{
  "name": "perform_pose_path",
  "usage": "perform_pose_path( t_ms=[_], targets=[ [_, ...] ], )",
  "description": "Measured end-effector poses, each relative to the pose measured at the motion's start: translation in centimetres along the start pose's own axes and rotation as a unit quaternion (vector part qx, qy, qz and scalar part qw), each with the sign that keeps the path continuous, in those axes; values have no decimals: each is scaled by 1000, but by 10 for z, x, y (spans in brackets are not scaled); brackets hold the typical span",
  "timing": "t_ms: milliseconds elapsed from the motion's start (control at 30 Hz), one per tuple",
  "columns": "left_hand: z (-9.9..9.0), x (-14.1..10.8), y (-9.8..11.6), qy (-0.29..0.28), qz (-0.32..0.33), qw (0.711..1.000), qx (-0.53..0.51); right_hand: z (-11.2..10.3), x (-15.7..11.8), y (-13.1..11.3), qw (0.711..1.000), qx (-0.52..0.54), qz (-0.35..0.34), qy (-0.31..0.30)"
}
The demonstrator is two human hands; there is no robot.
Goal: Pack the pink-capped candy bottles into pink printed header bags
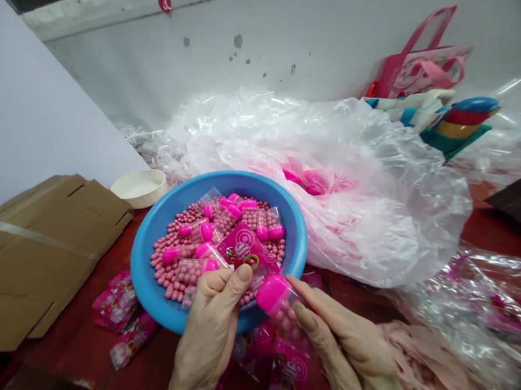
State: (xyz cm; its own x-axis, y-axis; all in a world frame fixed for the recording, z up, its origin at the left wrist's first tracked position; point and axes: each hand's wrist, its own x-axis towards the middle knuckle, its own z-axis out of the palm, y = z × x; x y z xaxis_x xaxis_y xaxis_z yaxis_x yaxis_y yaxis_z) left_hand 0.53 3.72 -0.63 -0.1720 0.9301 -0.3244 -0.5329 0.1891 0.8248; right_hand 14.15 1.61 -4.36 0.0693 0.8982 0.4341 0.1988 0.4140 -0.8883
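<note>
Over the near rim of a blue plastic basin [141,264], my left hand [207,326] pinches a small clear plastic packet [254,279] between thumb and fingers. My right hand [344,345] holds a clear tube with a bright pink cap [274,294], filled with pink candy balls, its cap against that packet. The basin is heaped with loose pink candy balls [164,274], several capped tubes in clear wrappers [206,232], and a printed pink packet [240,246]. Part of the held tube is blurred behind my fingers.
Printed pink packets [290,368] lie on the red tabletop [65,342] below the basin. A flattened cardboard box [34,253] and white round tub [139,187] stand left. A large clear plastic bag [331,187] rises behind; pale pink cloth [426,366] lies right.
</note>
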Motion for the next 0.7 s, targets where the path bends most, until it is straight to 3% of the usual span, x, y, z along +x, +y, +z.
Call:
perform_pose_path(
  t_ms=[167,367,533,700],
  targets=[
    [-5,0,-1,-57,-9,996,65,-13,6,-4,996,-57,-44,-55],
    [-13,-1,-4,-111,-21,988,110,-20,6,-6,994,-68,-14,-85],
    [-14,-3,-3,-88,-25,989,120,-24,6,-3,995,-46,-40,-80],
    [-15,-3,-3,-94,-36,981,169,-27,3,5,989,-119,-56,-68]
  ],
)
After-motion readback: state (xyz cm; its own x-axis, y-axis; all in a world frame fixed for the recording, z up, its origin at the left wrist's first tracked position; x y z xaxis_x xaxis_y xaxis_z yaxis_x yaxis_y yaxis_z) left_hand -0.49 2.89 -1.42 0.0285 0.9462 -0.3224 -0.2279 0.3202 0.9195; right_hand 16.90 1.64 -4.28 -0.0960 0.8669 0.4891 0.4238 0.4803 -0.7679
